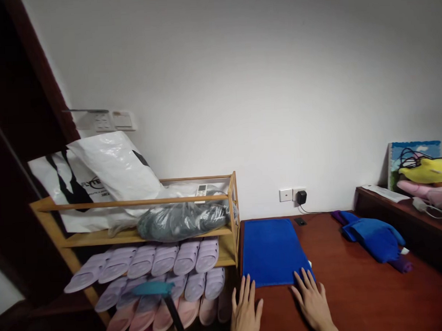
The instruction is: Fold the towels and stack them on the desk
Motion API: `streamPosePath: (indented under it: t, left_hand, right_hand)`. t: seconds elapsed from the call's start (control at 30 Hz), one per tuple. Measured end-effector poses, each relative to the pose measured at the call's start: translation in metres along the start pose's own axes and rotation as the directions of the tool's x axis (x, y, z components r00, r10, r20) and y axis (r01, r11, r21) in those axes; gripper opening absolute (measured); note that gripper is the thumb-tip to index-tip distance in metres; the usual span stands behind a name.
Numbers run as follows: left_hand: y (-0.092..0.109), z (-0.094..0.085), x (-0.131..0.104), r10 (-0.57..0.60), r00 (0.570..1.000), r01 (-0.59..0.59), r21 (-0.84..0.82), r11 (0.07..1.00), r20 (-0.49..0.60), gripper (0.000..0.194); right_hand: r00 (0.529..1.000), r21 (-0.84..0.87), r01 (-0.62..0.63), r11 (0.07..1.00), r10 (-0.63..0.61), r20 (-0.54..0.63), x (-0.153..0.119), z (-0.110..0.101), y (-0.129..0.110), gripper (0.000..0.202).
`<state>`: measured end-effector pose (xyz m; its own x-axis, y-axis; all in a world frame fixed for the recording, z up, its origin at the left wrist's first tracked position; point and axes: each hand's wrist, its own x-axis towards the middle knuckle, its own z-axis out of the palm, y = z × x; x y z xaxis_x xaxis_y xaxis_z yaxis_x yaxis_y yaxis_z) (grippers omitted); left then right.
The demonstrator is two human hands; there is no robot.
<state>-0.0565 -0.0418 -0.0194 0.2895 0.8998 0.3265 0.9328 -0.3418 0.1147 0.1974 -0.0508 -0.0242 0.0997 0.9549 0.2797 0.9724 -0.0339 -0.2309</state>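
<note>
A blue cloth [274,251] lies flat on the reddish-brown table [344,296], close to the shelf. At its near left corner, my left hand [246,308] rests palm down with the fingers spread, their tips at the cloth's edge. My right hand [313,300] is by the near right corner, fingers apart, the tips touching the cloth's near edge. Neither hand holds anything. Crumpled blue and purple cloths [376,237] lie farther right on the table. A small white tag shows at the cloth's right edge.
A wooden rack [145,203] on the left holds white bags [114,165], a plastic-wrapped dark bundle [187,220] and rows of slippers [164,258]. A black plug [301,197] sits in the wall socket. Plush toys [428,171] lie on the raised ledge [410,225] at right.
</note>
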Motion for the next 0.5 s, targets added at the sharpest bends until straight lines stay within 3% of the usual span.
streamPosePath:
  t: [0.13, 0.33, 0.5]
  left_hand:
    - [-0.001, 0.002, 0.003, -0.038, 0.997, 0.037, 0.012, 0.999, 0.064, 0.051]
    - [0.003, -0.009, 0.012, -0.078, 0.982, 0.081, -0.011, 0.997, 0.17, 0.055]
    - [0.004, -0.008, 0.013, -0.1, 0.982, 0.1, 0.004, 0.995, 0.159, 0.053]
  right_hand:
    - [1.0, 0.006, -0.009, 1.0, 0.009, 0.002, 0.011, 0.008, 0.0, 0.064]
    - [1.0, 0.03, 0.001, 1.0, -0.002, 0.026, 0.021, 0.013, 0.004, 0.063]
    - [1.0, 0.083, 0.01, 0.996, -0.012, 0.02, 0.019, 0.008, 0.011, 0.06]
